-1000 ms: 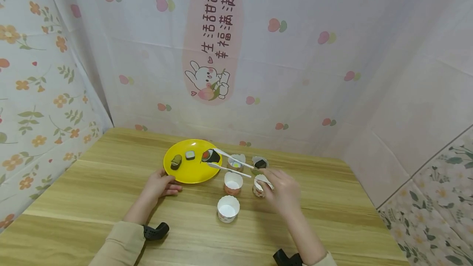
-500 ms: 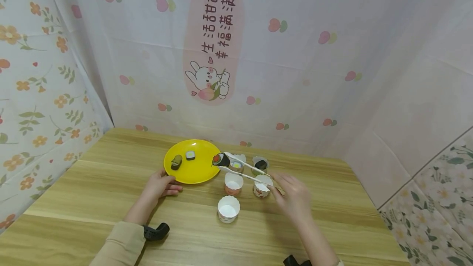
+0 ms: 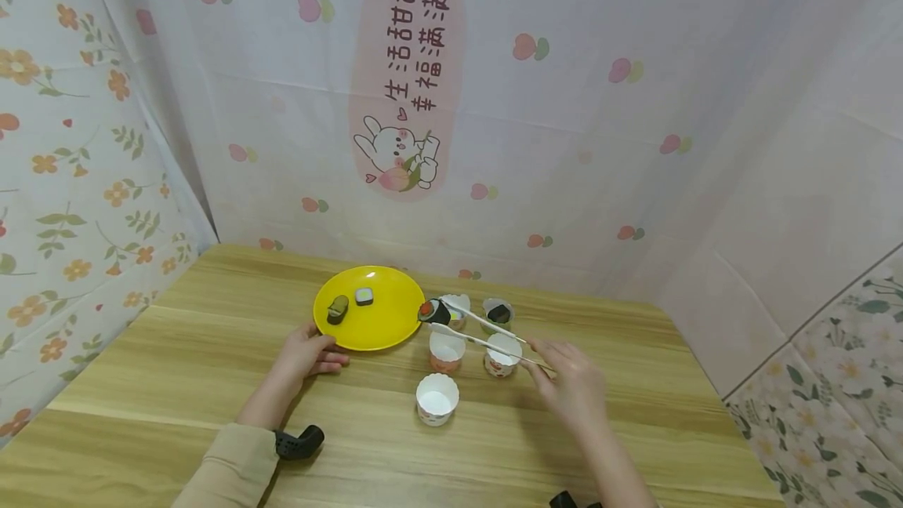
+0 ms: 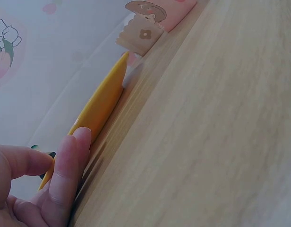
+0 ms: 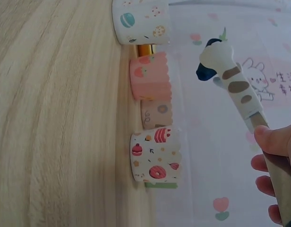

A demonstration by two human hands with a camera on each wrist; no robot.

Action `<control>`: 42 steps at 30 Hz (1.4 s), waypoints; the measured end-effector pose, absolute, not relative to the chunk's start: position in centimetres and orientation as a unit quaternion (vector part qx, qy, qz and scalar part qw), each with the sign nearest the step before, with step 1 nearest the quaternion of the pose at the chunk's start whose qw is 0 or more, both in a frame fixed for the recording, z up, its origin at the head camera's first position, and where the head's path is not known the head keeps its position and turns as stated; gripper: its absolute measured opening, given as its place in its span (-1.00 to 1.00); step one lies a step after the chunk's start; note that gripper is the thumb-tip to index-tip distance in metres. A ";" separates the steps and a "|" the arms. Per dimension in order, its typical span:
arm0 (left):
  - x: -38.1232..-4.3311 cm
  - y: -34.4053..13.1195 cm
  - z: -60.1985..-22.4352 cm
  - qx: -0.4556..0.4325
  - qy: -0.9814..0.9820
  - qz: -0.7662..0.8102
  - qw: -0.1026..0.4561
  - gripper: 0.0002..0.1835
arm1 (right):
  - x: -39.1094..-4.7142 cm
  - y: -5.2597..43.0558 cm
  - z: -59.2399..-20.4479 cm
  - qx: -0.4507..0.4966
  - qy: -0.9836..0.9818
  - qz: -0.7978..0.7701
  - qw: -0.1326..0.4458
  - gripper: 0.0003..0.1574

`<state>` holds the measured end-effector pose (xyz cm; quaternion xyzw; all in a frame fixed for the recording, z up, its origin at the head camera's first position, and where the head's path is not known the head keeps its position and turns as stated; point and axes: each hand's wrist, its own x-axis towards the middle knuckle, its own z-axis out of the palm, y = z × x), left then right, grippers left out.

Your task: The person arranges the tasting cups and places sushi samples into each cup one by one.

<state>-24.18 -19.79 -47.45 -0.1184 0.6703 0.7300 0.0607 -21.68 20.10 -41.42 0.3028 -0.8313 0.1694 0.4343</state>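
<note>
My right hand (image 3: pixel 574 386) holds a pair of tongs (image 3: pixel 487 322) with white paw-shaped tips. Pinched between those tips is a dark-wrapped sushi roll (image 3: pixel 433 311) with a red and green top, held above the paper cups just right of the plate. In the right wrist view the striped paw tip of the tongs (image 5: pixel 237 82) partly covers the roll. My left hand (image 3: pixel 299 355) pinches the near-left rim of a yellow plate (image 3: pixel 388 324), thumb above and fingers below. On the plate lie a brownish-green sushi piece (image 3: pixel 338 309) and a small white-topped sushi roll (image 3: pixel 364 296).
A white cup (image 3: pixel 436 398) stands nearest me. Behind it are a pink cup (image 3: pixel 445 361) and a red-patterned cup (image 3: pixel 502 365). Farther back, a green cup (image 3: pixel 506 323) holds a dark piece, and another cup (image 3: pixel 457 304) holds something pale. A printed curtain (image 3: pixel 564 179) hangs behind the table.
My right hand has drawn the tongs and the sushi roll rightward, from over the plate to over the cups. My left hand and the plate have stayed in place.
</note>
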 end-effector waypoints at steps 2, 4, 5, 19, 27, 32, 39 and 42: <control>-24.2 -19.8 -47.4 -0.118 0.670 0.731 0.059 -0.42 | -21.7 20.3 -41.5 0.301 -0.835 0.168 0.429 -0.46; -24.2 -19.8 -47.4 -0.117 0.670 0.731 0.058 -0.42 | -21.7 20.5 -41.5 0.296 -0.840 0.166 0.424 -0.46; -24.2 -19.8 -47.4 -0.117 0.670 0.731 0.058 -0.43 | -21.8 20.6 -41.6 0.294 -0.842 0.165 0.421 -0.46; -24.1 -19.8 -47.3 -0.116 0.670 0.731 0.059 -0.41 | -21.8 21.5 -41.7 0.282 -0.863 0.153 0.391 -0.47; -24.2 -19.8 -47.3 -0.117 0.671 0.730 0.058 -0.41 | -21.7 21.9 -41.7 0.260 -0.889 0.131 0.353 -0.54; -24.3 -19.8 -47.5 -0.118 0.672 0.729 0.056 -0.41 | -21.6 22.2 -41.7 0.262 -0.892 0.129 0.346 -0.55; -24.3 -19.8 -47.6 -0.118 0.672 0.729 0.055 -0.42 | -21.5 22.5 -41.7 0.259 -0.898 0.123 0.333 -0.55; -24.3 -19.8 -47.6 -0.117 0.672 0.729 0.054 -0.43 | -21.5 22.6 -41.7 0.259 -0.900 0.124 0.328 -0.55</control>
